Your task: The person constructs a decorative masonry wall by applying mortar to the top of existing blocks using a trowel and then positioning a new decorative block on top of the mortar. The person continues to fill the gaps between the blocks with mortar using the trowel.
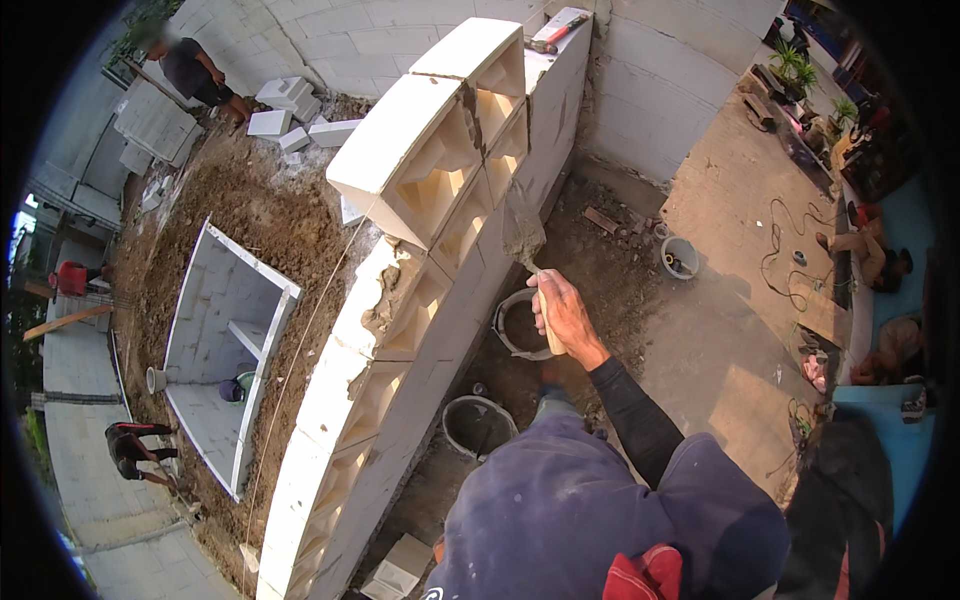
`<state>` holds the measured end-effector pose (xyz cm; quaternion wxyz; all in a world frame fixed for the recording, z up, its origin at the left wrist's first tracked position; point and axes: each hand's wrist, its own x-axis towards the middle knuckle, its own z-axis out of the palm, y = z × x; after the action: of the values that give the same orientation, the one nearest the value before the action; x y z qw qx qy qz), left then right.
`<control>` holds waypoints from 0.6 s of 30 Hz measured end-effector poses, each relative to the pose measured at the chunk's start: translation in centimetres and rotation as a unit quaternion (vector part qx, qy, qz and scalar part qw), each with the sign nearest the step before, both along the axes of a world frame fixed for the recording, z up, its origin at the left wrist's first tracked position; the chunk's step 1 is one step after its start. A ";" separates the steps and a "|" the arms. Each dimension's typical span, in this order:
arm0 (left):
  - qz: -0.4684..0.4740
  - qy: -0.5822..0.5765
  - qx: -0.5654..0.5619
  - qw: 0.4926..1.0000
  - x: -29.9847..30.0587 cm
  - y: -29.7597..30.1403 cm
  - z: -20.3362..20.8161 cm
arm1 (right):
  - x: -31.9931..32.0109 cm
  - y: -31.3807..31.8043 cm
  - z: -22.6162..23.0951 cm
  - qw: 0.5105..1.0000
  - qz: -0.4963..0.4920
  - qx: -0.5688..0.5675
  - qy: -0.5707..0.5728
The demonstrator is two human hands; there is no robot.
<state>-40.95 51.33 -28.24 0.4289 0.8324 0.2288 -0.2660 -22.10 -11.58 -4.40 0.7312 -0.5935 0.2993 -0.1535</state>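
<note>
My right hand (568, 318) is closed around the wooden handle of a trowel (522, 228). The trowel's mortar-smeared blade points up beside the wall's inner face. To its left is a wall of white hollow vent blocks (410, 180), the upper ones set on a lower course. Wet mortar (385, 290) lies in a rough patch on top of the lower course, next to the raised blocks. Below my hand stands a bucket (520, 325), partly hidden by the hand and handle. My left hand does not show.
A taut string (310, 350) runs along the wall's outer side. A hammer (555, 35) lies on the far wall top. Other buckets (480, 428) (678, 258) stand on the floor. Cables (790, 250) trail at right. Several people work around; one (235, 388) is inside a block-walled pit.
</note>
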 end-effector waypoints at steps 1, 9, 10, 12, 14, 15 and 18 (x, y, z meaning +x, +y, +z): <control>-0.005 -0.003 -0.005 1.000 1.3 -0.3 0.7 | 1.5 -0.7 -0.6 1.000 -0.003 0.015 -0.011; 0.180 -0.021 -0.072 0.981 15.4 -12.4 12.1 | 9.3 -4.0 -6.2 0.995 0.001 0.083 -0.050; 0.166 -0.035 -0.068 0.983 15.9 -14.1 13.2 | 9.9 -3.9 -6.6 0.995 0.001 0.081 -0.059; 0.117 -0.047 -0.052 0.991 15.5 -16.2 13.8 | 10.5 -3.3 -5.6 0.996 0.001 0.058 -0.072; 0.091 -0.035 -0.044 0.994 13.7 -16.6 13.1 | 10.8 -3.3 -4.3 0.995 0.008 0.065 -0.078; 0.088 -0.017 -0.044 0.995 12.0 -16.3 12.1 | 10.5 -3.4 -5.2 0.995 0.010 0.071 -0.072; 0.072 0.005 -0.004 0.997 8.0 -13.0 8.7 | 10.9 -4.0 -6.4 0.994 0.011 0.073 -0.075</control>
<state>-32.90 38.36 -19.50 0.4490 0.8108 0.2889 -0.2399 -11.20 -15.57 -10.77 0.7946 -0.5284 0.2476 -0.1678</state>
